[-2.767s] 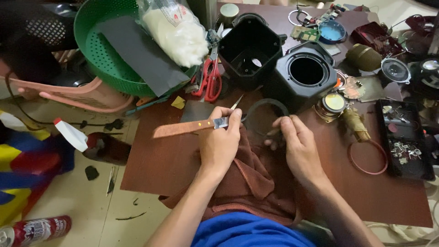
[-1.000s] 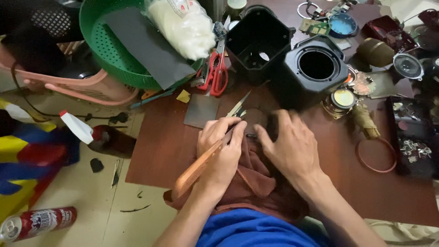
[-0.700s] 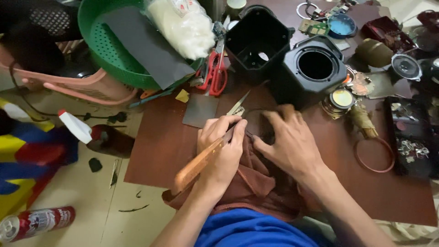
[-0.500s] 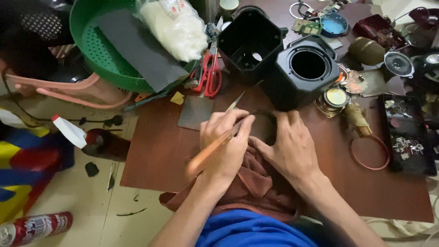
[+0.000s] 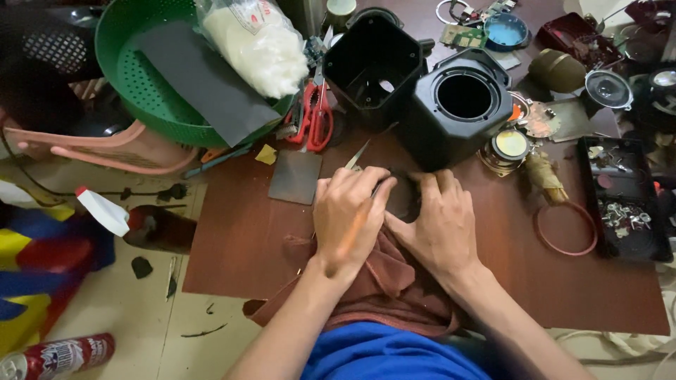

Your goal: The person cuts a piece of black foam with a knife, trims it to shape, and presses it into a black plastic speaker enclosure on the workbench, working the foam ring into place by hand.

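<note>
1. My left hand (image 5: 350, 214) is closed around a wooden-handled knife (image 5: 360, 156), blade angled forward for reach.
2. My right hand (image 5: 438, 222) presses flat on the dark ring (image 5: 403, 200), steadying it over the brown cloth (image 5: 384, 281).
3. Beyond stands the black speaker housing (image 5: 461, 105).

Surface: we work on a dark brown table (image 5: 239, 239).
Beyond our hands: two black housings (image 5: 461, 105), red-handled scissors (image 5: 315, 112), a grey square sheet (image 5: 296, 176).
Right of our grip: a red ring (image 5: 565, 229), a black parts tray (image 5: 623, 204).
Under our wrists: a brown cloth (image 5: 384, 281).
</note>
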